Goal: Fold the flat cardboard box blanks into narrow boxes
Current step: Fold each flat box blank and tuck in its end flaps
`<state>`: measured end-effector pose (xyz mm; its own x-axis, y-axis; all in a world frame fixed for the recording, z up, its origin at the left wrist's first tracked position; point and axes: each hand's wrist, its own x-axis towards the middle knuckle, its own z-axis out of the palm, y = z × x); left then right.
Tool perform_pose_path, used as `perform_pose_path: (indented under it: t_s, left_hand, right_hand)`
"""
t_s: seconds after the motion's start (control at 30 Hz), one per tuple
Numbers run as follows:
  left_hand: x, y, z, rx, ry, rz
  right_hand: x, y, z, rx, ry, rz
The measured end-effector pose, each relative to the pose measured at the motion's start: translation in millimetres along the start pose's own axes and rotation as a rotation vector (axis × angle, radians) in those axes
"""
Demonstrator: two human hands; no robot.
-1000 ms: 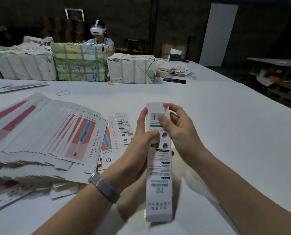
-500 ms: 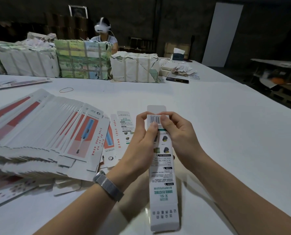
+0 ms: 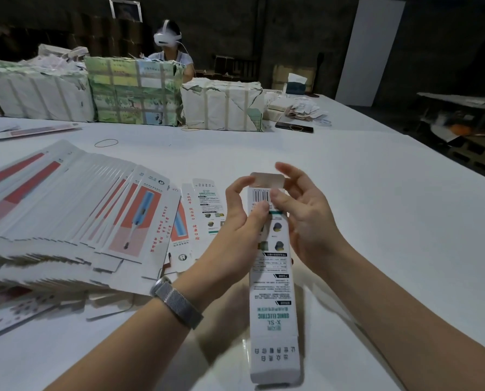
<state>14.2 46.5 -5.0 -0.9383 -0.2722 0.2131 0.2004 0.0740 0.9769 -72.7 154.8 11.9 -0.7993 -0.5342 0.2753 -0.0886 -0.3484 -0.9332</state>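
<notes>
- left hand (image 3: 235,230): bare, no glove, no rings visible
- silver metal mesh-band wristwatch (image 3: 176,301) on the left wrist; woven band, rounded case edge showing at the outer side, dial not visible
- left forearm bare, no sleeve in frame
- right hand (image 3: 306,218): bare, no glove, no rings visible
- right wrist and forearm bare, no sleeve in frame
</notes>
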Motion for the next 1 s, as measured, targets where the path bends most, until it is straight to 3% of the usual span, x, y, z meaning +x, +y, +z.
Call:
perform_pose_path:
  t_s: [0.17,0.5,0.83,1.0]
  left_hand:
    - [2,-3,-1,-0.063,-0.036,-0.057]
    - [0,-2,0,0.044,-0.089,-0.015]
    - [-1,-1,3,-0.003,-0.149,-0.014]
    - [-2,-1,0,-0.04,-0.168,-0.026]
  right_hand:
    - [0,-8,-2,-0.084,-0.022,0.033]
    - [-1,-18,-3,-0.185,-0.042,0.141]
    - [0,-20,-4,-0.246,0.068,0.07]
    - [2,-24,-10,-0.229,-0.01,0.125]
